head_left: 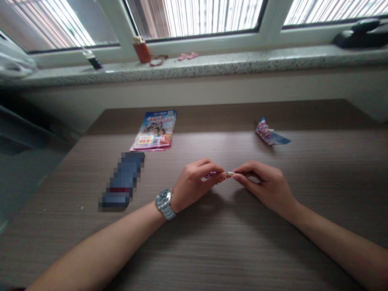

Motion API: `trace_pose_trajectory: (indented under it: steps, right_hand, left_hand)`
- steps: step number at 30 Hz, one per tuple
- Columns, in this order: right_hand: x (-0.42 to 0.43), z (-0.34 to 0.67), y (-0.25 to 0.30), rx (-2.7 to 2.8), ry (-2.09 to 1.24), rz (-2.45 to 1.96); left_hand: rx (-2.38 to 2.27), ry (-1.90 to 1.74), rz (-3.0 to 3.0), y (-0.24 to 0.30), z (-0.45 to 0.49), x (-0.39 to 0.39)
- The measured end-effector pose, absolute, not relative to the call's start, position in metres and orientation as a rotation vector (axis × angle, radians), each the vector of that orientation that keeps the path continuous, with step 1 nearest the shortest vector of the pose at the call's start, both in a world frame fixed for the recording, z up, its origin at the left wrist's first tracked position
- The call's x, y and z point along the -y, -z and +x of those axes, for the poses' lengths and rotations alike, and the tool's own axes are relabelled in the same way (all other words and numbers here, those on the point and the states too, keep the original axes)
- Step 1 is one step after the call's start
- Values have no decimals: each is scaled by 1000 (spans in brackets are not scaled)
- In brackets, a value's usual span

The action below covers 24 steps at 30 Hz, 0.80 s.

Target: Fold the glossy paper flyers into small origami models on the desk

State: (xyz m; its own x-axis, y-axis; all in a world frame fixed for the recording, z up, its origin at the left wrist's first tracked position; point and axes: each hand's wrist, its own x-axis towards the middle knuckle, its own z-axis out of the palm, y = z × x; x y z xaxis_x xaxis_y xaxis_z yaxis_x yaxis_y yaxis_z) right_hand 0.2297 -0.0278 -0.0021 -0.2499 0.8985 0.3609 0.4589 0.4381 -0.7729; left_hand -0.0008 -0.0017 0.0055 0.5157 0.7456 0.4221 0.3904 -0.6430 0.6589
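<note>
Between my two hands is a small folded piece of printed paper (224, 177), white with red and yellow print. My left hand (197, 180), with a metal watch (164, 202) on the wrist, pinches its left part between thumb and fingers and hides some of it. The thumb and fingertips of my right hand (266, 184) pinch its right end. Both hands are just above the table. Beyond my right hand stands a folded paper boat-like shape (269, 135) in blue, white and red print.
A stack of printed flyers (154, 131) lies at the back left of the wooden table (212, 242). Nearer is a dark, pixelated flat object (124, 180). On the stone windowsill (230, 62) are an orange-brown case (141, 50), a small dark bottle (93, 60) and pink items (188, 56).
</note>
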Motion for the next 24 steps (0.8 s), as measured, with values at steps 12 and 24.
trace_pose_trajectory:
  steps: [12, 24]
  right_hand:
    - [27, 231, 0, 1913, -662, -1159]
    - [28, 230, -2, 1926, -596, -1098]
  left_hand:
    - [-896, -952, 2312, -6, -3, 1]
    - [-871, -997, 2308, -9, 0, 4]
